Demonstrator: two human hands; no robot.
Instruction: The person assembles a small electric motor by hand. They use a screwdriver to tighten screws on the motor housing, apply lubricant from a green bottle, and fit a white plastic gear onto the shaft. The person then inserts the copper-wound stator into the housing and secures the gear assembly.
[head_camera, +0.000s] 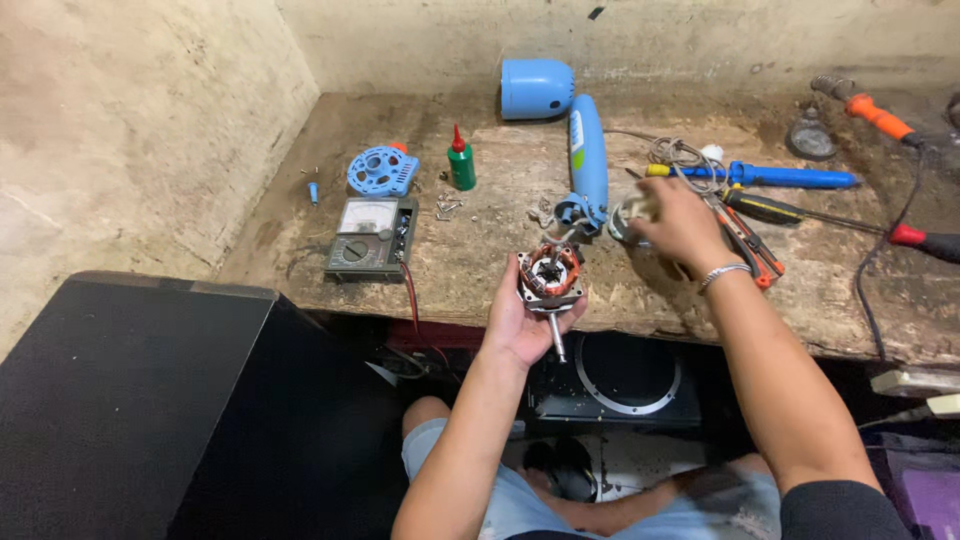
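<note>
My left hand (520, 320) holds a small electric motor (549, 276) with copper windings, its metal shaft pointing down toward me, just in front of the bench edge. My right hand (680, 225) reaches onto the wooden bench (500, 250) and closes over a small pale roll-shaped object (628, 218) that is mostly hidden by the fingers. A silver bracelet sits on that wrist. A blue handle-shaped housing (587, 155) lies just behind the motor, with wires running from its near end.
On the bench: a multimeter (372, 236) with red lead, a blue round grille (382, 170), a green bottle with red tip (461, 160), a blue dome cover (536, 88), screws, a blue desoldering pump (790, 178), screwdrivers, pliers, an orange-handled soldering iron (878, 115). A black box (130, 400) stands at my left.
</note>
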